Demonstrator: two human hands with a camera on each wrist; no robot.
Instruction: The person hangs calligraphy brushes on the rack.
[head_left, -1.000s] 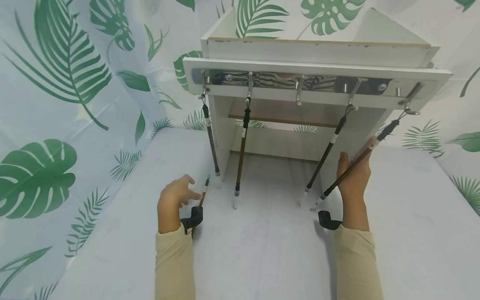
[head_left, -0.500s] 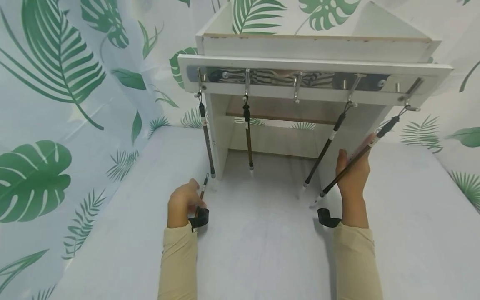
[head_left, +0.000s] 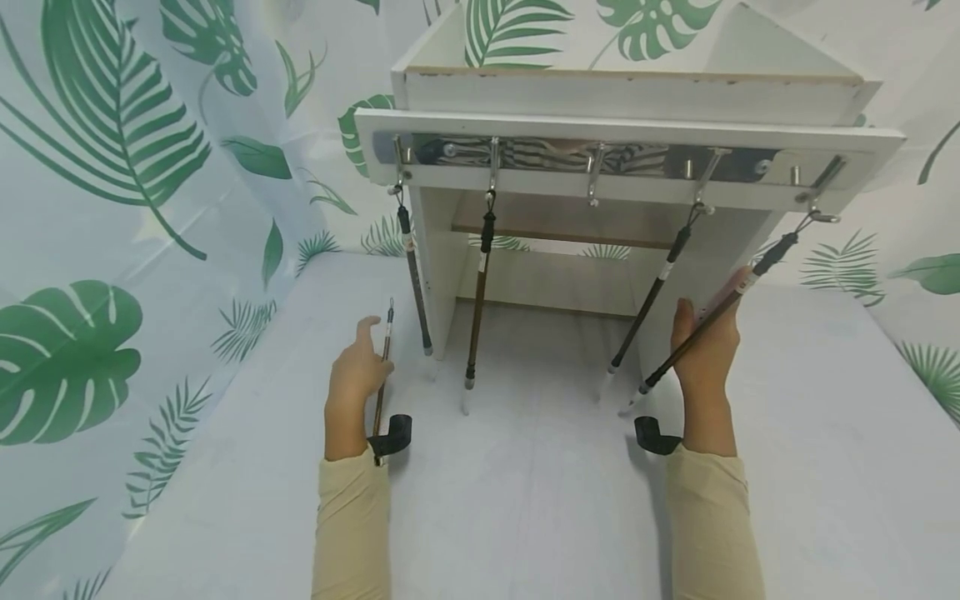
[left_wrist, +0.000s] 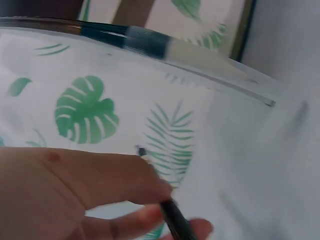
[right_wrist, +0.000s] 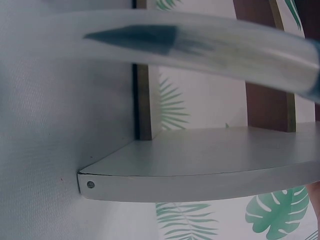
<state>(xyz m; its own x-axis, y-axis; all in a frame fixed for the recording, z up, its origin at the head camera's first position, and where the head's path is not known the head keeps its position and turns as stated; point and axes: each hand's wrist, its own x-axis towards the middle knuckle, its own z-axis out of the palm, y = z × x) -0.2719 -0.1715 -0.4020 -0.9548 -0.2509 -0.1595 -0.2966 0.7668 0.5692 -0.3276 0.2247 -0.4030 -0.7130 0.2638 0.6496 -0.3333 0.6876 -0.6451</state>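
Observation:
In the head view my left hand (head_left: pixel 356 371) pinches a thin writing brush (head_left: pixel 386 346) with a cord loop at its top, index finger raised. The left wrist view shows the brush's dark end (left_wrist: pixel 174 217) between thumb and fingers. My right hand (head_left: pixel 708 354) grips the right side panel (head_left: pixel 663 292) of a white cabinet, thumb on the inner face. Several brushes hang by loops from a metal hook rail (head_left: pixel 585 157): the far-left brush (head_left: pixel 415 283), the second brush (head_left: pixel 480 300), a right brush (head_left: pixel 651 296) and the far-right brush (head_left: pixel 708 321), which crosses before my right hand.
The middle hook (head_left: pixel 595 179) carries no brush. A brown shelf board (head_left: pixel 562 221) crosses the cabinet behind the rail. Clear caps cover the hanging brush tips, like the white-haired tip (left_wrist: pixel 200 57) and dark tip (right_wrist: pixel 135 39). A leaf-patterned sheet (head_left: pixel 247 192) stands behind the white surface (head_left: pixel 525 500).
My left hand moves up and slightly left with its brush. The second hanging brush, tilted inward half a second ago, hangs back to the left. My right hand stays on the panel.

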